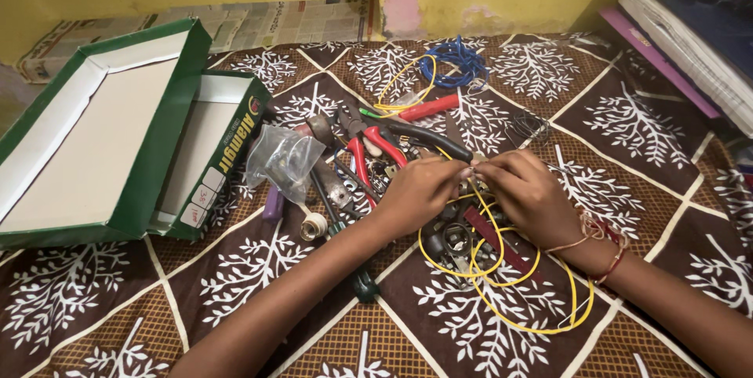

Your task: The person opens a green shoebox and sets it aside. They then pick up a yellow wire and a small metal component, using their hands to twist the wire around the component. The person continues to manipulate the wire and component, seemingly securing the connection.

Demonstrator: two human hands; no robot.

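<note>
Head view puts both of my hands over the middle of the patterned cloth (643,135), fingertips meeting at one spot. My left hand (417,190) comes in from seven o'clock, my right hand (527,194) from four o'clock, and each grip is pinched together on the same short stretch of yellow wire (502,268). Whether a small part sits between the fingertips I cannot tell; they cover it.

From the pinch the wire drops toward six o'clock and spreads into loose loops under and just past my right wrist, so the free length lies on the right hand's side, with its long run heading toward five o'clock. The two hands are equally near the held end; the right is nearer the slack.

At twelve o'clock from the pinch lie red-handled pliers (369,150) and black-handled pliers (427,139), touching the heap of small metal bits. Farther at twelve, a blue wire bundle (459,60). At nine o'clock, a clear plastic bag (284,160), and beyond it, well apart, an open green box (118,135).
</note>
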